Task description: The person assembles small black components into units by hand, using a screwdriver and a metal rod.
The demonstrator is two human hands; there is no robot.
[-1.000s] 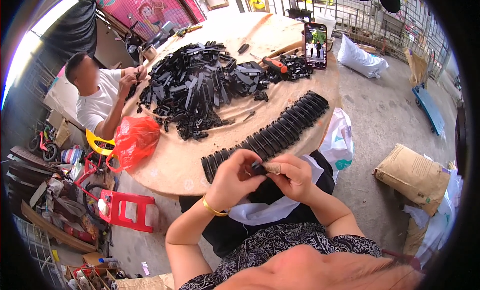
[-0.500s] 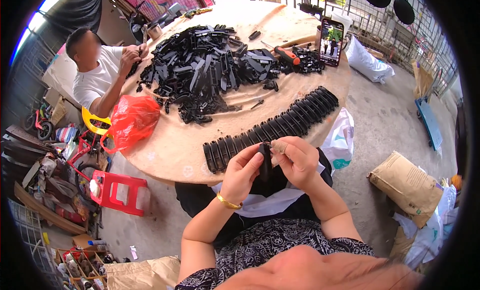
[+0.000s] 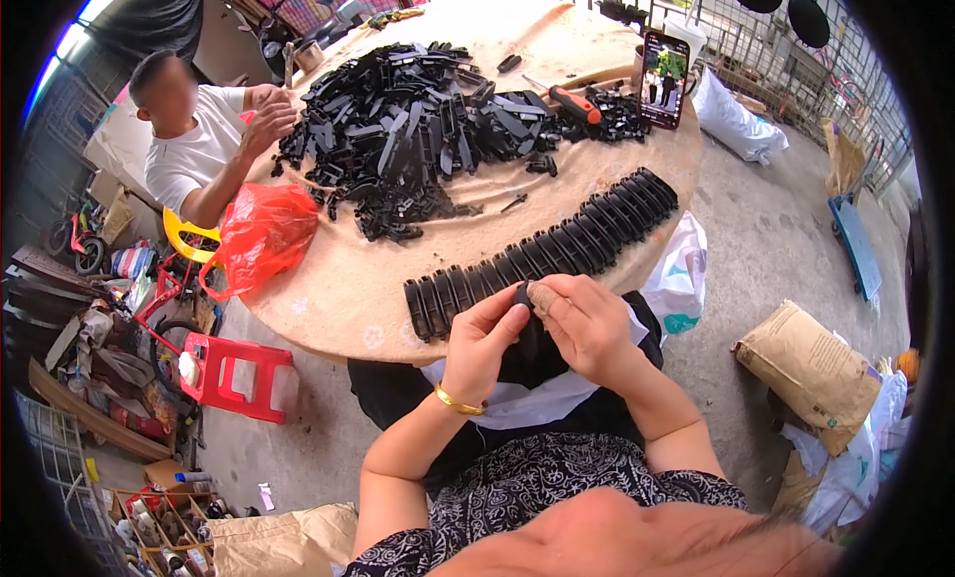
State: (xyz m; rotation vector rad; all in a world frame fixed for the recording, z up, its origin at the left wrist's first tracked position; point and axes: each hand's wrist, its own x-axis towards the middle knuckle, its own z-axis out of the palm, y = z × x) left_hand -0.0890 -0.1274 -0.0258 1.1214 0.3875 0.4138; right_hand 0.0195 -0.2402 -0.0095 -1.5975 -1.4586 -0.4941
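Note:
Close together at the table's near edge, my two hands grip one small black plastic part [image 3: 523, 296]. My left hand [image 3: 479, 340] pinches it between thumb and fingers from the left. From the other side my right hand [image 3: 582, 323], with tan wrapping on a finger, closes on its upper end. The lower end of the part is lost against dark clothing. Just beyond my fingers, a long curved row of black plastic parts [image 3: 557, 249] stands side by side. A large heap of loose black pieces [image 3: 398, 129] covers the table's middle.
A cloth-covered round table [image 3: 328, 323] bears an orange-handled screwdriver [image 3: 574, 104], a propped phone [image 3: 664, 80] and a red plastic bag [image 3: 264, 234]. Across at the left sits a co-worker [image 3: 189, 139], hands raised. A red stool [image 3: 239, 373] stands left; a brown sack [image 3: 811, 373] lies right.
My right fingers have closed in over the top of the black part, which shows less now. The co-worker's hands have shifted and come slightly apart.

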